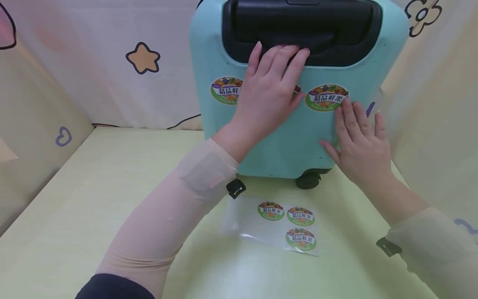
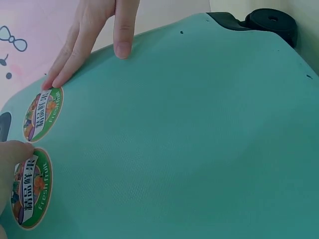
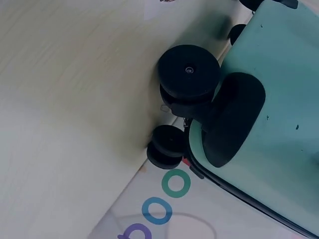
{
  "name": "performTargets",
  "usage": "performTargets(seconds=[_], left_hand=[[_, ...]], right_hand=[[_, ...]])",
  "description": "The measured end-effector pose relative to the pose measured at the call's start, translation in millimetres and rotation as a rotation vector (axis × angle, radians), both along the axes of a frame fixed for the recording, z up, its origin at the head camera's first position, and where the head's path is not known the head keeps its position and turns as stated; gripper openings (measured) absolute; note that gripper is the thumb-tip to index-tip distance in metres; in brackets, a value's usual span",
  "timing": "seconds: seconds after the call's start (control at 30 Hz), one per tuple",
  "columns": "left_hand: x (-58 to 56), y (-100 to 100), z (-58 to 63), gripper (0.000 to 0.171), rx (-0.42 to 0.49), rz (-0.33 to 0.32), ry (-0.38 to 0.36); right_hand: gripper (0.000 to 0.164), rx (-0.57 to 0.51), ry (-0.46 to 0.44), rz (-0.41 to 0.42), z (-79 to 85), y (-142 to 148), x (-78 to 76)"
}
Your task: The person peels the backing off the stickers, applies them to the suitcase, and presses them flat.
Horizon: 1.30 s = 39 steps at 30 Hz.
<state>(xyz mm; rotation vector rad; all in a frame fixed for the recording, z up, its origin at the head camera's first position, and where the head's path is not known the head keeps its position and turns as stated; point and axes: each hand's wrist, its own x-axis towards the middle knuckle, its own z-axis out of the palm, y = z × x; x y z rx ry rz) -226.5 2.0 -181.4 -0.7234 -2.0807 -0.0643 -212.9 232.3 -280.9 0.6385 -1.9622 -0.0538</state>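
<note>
A light teal suitcase (image 1: 269,145) stands upright, with oval fruit stickers across its front. My left hand (image 1: 267,85) lies over the middle sticker (image 1: 297,89) and hides most of it. Its fingertips reach the lower edge of the black handle panel (image 1: 302,37). Partly behind that hand is the left sticker (image 1: 225,90). My right hand (image 1: 364,145) has its fingers straight, fingertips touching the lower right edge of the right sticker (image 1: 325,98). In the left wrist view, my left thumb (image 2: 19,151) touches one sticker (image 2: 32,189). The right wrist view shows neither hand.
A clear sticker sheet (image 1: 257,232) with three stickers lies on the pale table (image 1: 112,207) before the suitcase. Black caster wheels (image 3: 189,72) support the suitcase. Patterned cloth walls (image 1: 93,62) stand behind and at both sides.
</note>
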Motion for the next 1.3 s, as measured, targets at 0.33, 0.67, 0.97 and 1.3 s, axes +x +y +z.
performTargets(seconds=[0.33, 0.67, 0.97, 1.3], left_hand=[[1.7, 6.8, -3.1, 0.060, 0.012, 0.030, -0.012], [2.0, 1.6, 0.1, 0.053, 0.035, 0.026, 0.012], [1.9, -0.1, 3.9, 0.055, 0.039, 0.035, 0.024], [4.5, 6.5, 2.7, 0.056, 0.021, 0.049, 0.004]], right_hand=[[0.069, -0.048, -0.055, -0.002, -5.6, -3.3, 5.8], [0.059, 0.143, -0.036, 0.086, 12.2, -36.8, -4.1], [0.062, 0.123, -0.035, 0.054, 20.0, -26.1, -6.3], [0.070, 0.006, -0.083, -0.014, 16.3, -10.8, 1.5]])
